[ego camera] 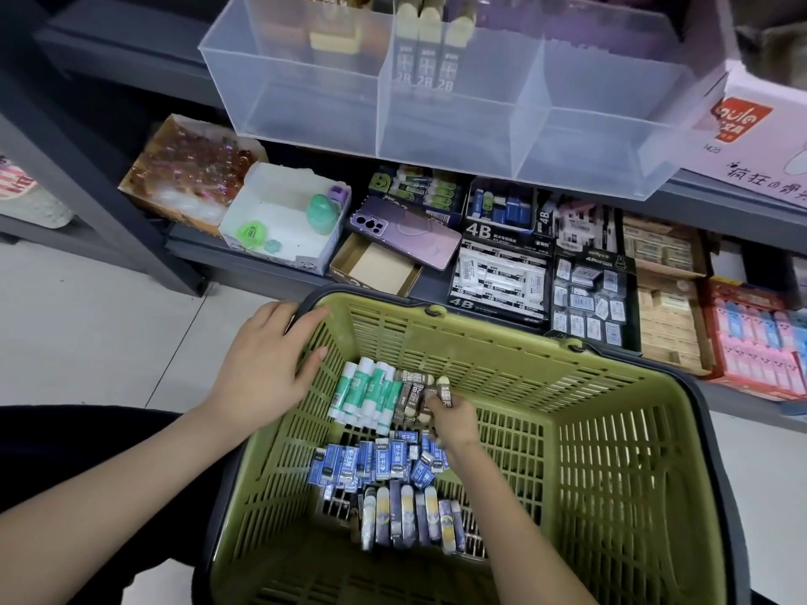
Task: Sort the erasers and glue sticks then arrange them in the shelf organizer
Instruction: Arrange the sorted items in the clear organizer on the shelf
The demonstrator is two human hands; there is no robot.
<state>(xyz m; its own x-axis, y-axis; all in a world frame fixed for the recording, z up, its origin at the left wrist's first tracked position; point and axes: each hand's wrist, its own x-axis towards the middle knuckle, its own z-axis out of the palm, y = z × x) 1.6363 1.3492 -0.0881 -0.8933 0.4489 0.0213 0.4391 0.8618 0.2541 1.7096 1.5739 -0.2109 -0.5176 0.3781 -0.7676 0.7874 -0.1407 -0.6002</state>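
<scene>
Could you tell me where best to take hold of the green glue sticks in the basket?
Probably from above, grip spanning the row of glue sticks across their barrels: they lie flat, packed side by side, leaving no gaps between them. The basket wall blocks a sideways approach.

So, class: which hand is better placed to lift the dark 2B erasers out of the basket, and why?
The right hand: it is down inside the green basket, gripping the dark 2B erasers. The left hand lies open on the basket's rim, near the glue sticks, holding nothing.
</scene>
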